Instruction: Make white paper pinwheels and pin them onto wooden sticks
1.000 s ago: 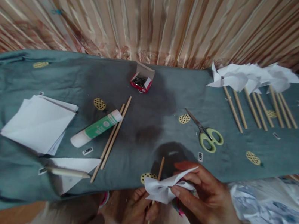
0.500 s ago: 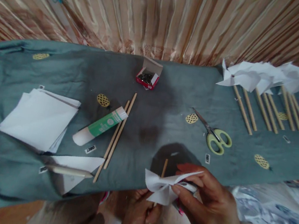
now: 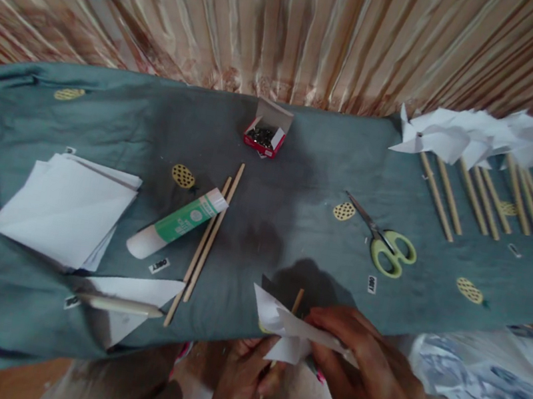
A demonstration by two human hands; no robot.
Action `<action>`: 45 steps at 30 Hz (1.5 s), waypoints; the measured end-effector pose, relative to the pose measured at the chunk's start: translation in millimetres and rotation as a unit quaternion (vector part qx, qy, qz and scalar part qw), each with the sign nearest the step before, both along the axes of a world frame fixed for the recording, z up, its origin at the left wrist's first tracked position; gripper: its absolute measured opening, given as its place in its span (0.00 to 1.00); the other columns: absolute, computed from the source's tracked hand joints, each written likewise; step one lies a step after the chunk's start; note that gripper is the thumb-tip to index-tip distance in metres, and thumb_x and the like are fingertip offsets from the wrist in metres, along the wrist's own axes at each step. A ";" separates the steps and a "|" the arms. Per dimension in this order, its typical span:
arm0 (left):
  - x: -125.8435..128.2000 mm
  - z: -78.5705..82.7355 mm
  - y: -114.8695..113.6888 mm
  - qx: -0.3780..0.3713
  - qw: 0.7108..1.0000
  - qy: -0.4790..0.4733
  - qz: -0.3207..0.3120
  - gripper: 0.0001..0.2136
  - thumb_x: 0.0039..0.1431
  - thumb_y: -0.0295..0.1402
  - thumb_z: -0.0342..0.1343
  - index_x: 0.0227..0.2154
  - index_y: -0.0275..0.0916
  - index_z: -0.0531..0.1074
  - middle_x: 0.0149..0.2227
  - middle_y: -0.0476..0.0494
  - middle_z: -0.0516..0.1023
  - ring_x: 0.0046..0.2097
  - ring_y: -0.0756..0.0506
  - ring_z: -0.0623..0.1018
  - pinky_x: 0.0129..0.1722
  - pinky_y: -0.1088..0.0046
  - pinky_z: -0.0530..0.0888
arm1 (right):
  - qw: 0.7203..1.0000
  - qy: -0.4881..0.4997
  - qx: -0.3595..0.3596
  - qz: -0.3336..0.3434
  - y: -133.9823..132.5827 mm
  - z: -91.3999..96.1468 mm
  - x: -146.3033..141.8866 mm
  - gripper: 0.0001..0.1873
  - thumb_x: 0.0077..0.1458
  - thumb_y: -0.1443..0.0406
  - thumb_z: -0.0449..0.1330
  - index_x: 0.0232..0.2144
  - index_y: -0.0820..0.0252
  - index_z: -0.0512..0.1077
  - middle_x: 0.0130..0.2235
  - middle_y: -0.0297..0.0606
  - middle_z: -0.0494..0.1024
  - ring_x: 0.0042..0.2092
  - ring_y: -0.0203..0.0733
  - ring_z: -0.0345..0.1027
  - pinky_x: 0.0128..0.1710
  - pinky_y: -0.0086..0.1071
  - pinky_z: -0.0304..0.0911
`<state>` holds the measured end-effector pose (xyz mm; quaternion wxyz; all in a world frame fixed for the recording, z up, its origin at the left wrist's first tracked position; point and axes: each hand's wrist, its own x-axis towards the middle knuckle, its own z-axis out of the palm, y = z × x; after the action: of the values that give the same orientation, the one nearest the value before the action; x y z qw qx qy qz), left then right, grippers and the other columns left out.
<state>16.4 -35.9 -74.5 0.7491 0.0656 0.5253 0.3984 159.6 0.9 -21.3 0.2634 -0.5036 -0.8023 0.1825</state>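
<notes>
At the near edge of the table I hold a white paper pinwheel (image 3: pixel 283 330) against a thin wooden stick (image 3: pixel 297 301). My left hand (image 3: pixel 240 384) is closed around the stick's lower part below the table edge. My right hand (image 3: pixel 370 378) lies over the right side of the pinwheel, fingers pressed on the folded paper at its centre. The stick's tip pokes up behind the paper.
A teal cloth (image 3: pixel 108 114) covers the table. On it lie a stack of white paper squares (image 3: pixel 65 208), a glue stick (image 3: pixel 176 222), two loose sticks (image 3: pixel 207 237), a red box of pins (image 3: pixel 264 133), green scissors (image 3: pixel 386 242) and several finished pinwheels (image 3: pixel 475 158). A striped curtain hangs behind.
My right hand has flattened down over the pinwheel, and the paper has tilted lower. The view shifted slightly leftward and up.
</notes>
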 end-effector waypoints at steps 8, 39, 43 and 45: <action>1.3 -11.7 -6.3 -0.008 1.000 -0.025 0.014 0.17 0.44 0.43 0.63 0.13 0.36 0.69 0.13 0.54 0.60 0.15 0.59 0.51 0.17 0.76 0.45 | 1.000 0.028 0.000 -0.013 4.2 2.0 -2.8 0.21 0.55 0.74 0.58 0.49 0.53 0.65 0.38 0.35 0.80 0.39 0.39 0.76 0.38 0.29 0.73; -1.1 -30.1 -20.7 -0.034 0.999 0.015 -0.025 0.18 0.43 0.44 0.61 0.11 0.35 0.71 0.11 0.52 0.59 0.16 0.57 0.54 0.20 0.74 0.49 | 1.000 0.015 -0.021 -0.015 5.9 6.4 -4.9 0.18 0.58 0.70 0.56 0.51 0.54 0.65 0.39 0.36 0.81 0.39 0.38 0.76 0.33 0.27 0.72; -2.0 -25.0 -19.0 -0.032 0.998 0.026 -0.040 0.17 0.44 0.42 0.60 0.11 0.35 0.70 0.13 0.52 0.60 0.17 0.57 0.54 0.20 0.75 0.47 | 1.000 0.019 0.002 -0.019 6.2 5.1 -4.8 0.17 0.58 0.72 0.55 0.50 0.58 0.66 0.39 0.36 0.80 0.39 0.36 0.76 0.36 0.24 0.72; -2.5 -20.6 -17.8 -0.022 0.998 0.041 -0.043 0.17 0.46 0.39 0.58 0.09 0.35 0.68 0.12 0.53 0.58 0.17 0.57 0.52 0.21 0.75 0.48 | 1.000 0.019 -0.003 -0.009 7.7 4.8 -5.3 0.17 0.58 0.73 0.56 0.50 0.59 0.67 0.39 0.37 0.80 0.39 0.35 0.76 0.36 0.22 0.72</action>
<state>13.9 -53.6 -95.1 0.7449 0.0876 0.5608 0.3506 154.3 8.6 -16.5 0.2788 -0.5077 -0.7923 0.1918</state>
